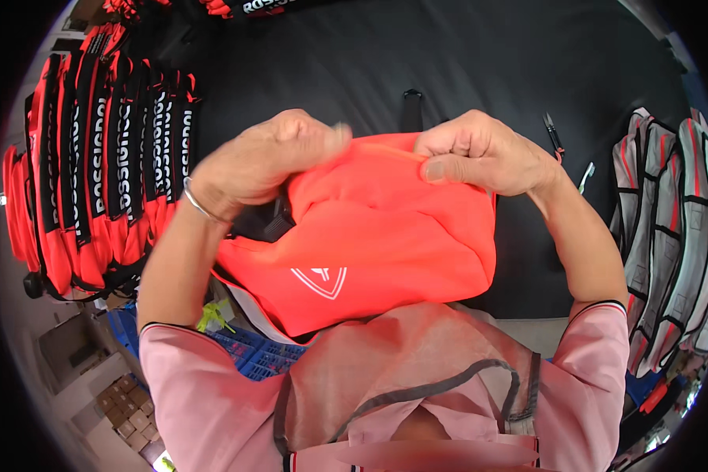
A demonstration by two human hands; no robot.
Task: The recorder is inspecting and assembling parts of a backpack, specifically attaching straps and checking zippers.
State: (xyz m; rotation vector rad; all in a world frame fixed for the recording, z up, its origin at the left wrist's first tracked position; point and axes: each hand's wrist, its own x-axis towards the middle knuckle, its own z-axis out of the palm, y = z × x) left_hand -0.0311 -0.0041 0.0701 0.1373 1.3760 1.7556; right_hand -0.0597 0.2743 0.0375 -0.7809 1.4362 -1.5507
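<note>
A bright red-orange fabric bag point(385, 244) with a white shield-shaped mark lies bunched on the near side of the table, against my body. My left hand point(271, 153) is closed on its upper left edge, the thumb pointing right and slightly blurred. At the upper right, my right hand point(488, 153) pinches the fabric between thumb and curled fingers. The edge stretches between both hands. Black webbing point(271, 224) shows below my left hand, and a black strap point(412, 110) sticks out beyond the bag's far side. Whatever is inside the bag is hidden.
Stacked red-and-black bags point(110, 165) stand at the left of the black table point(543, 55). Snips point(554, 135) and a small white tool point(586, 178) lie to the right. Grey padded straps point(669, 236) hang over the right edge. Blue crates point(263, 354) sit below the near edge.
</note>
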